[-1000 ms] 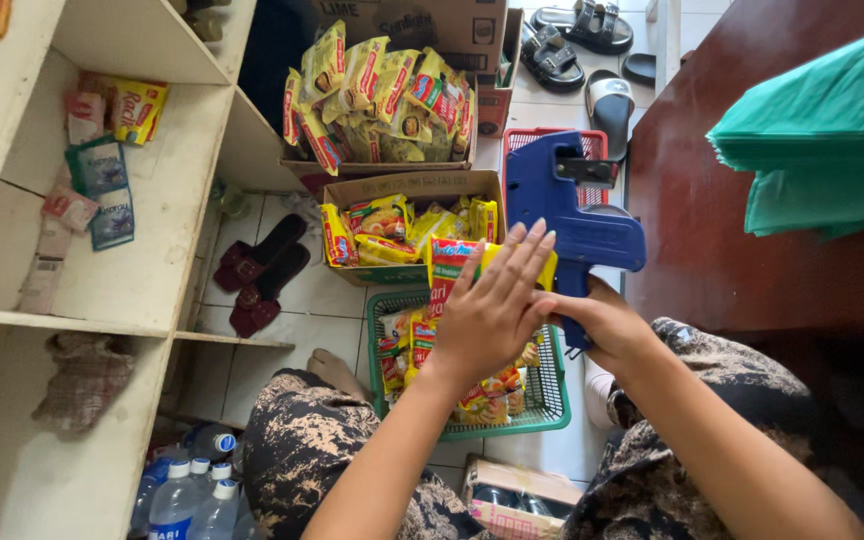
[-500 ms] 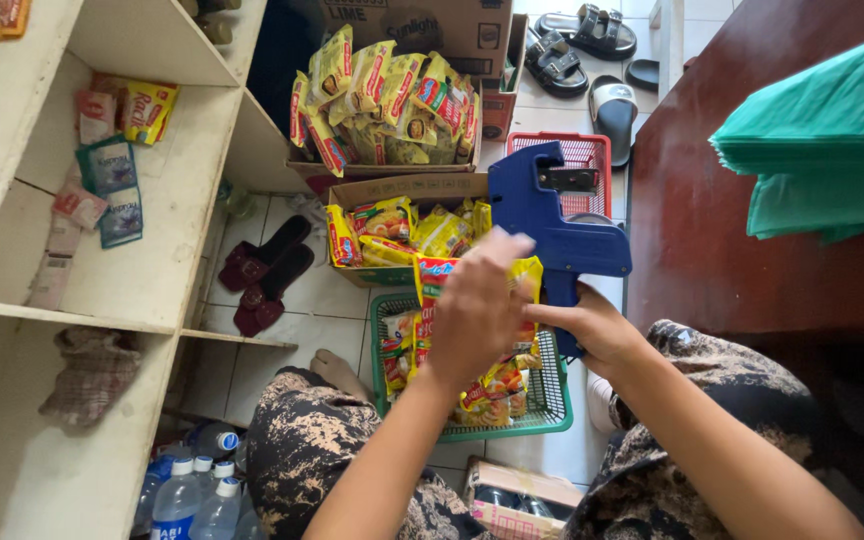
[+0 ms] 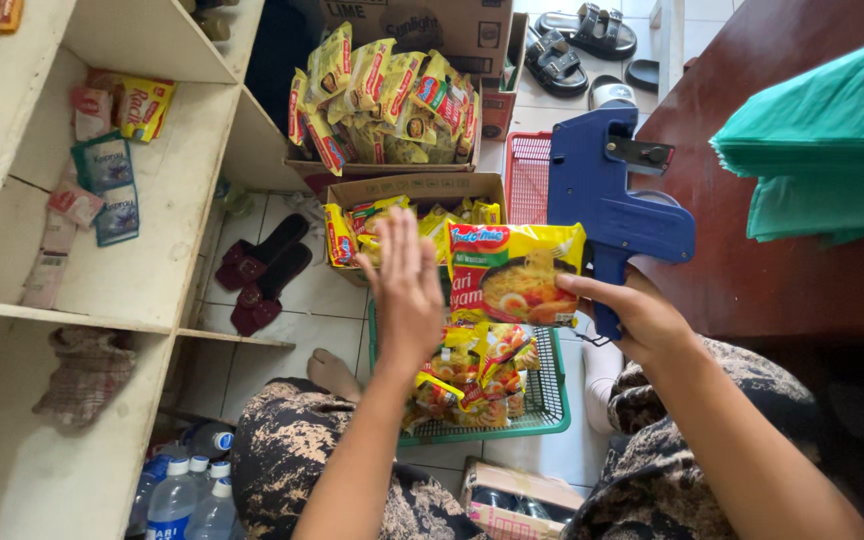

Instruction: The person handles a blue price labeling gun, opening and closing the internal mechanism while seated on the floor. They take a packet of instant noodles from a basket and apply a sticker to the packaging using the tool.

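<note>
The right hand (image 3: 642, 315) grips a blue price-label gun (image 3: 607, 205) and pinches a yellow noodle packet (image 3: 517, 272) against it, held up above the green basket (image 3: 552, 400) of packets. The left hand (image 3: 404, 285) is open, fingers flat, just left of the packet, seemingly not touching it.

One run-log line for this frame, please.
left hand: open, empty | right hand: holds blue plastic price-label gun, yellow noodle packet | below: green wire basket
</note>
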